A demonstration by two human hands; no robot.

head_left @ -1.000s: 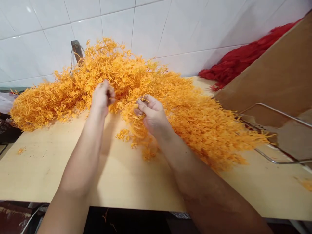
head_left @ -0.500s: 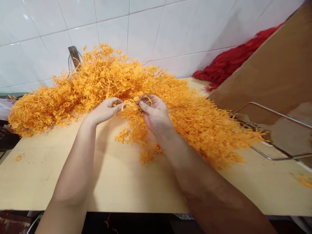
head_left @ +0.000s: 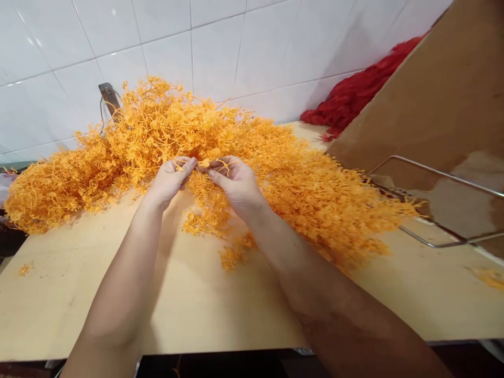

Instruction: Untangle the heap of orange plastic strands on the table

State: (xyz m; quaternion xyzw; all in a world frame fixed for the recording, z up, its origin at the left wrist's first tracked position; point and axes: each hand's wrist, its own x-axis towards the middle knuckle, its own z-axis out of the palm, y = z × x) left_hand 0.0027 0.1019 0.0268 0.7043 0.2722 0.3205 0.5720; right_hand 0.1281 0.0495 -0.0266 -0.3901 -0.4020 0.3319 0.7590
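Note:
A big heap of orange artificial flower sprigs (head_left: 157, 126) with thin curling stems spreads over the pale tabletop (head_left: 197, 304). In front of the heap's middle, my left hand (head_left: 173, 178) pinches an orange sprig between thumb and fingers. Close by on the right, my right hand (head_left: 236, 184) is closed on orange sprig stems, one of which curls up past the fingertips. The two sets of fingertips are a short gap apart, and which pieces join them is hard to make out. Below the hands hangs a looser orange clump (head_left: 207, 210), with a small tuft (head_left: 234, 254) lower down.
A brown cardboard sheet (head_left: 425, 105) leans at the right beside a bent metal wire frame (head_left: 444, 176). Red artificial material (head_left: 354, 89) is piled behind it. White tiles (head_left: 220, 52) back the table. A dark upright piece (head_left: 109, 98) rises behind the heap. Orange scraps (head_left: 27, 269) lie at left.
My left hand has closed from a parted thumb and fingers into a pinch on the sprig. My right hand keeps its grip. The whole view has shifted slightly.

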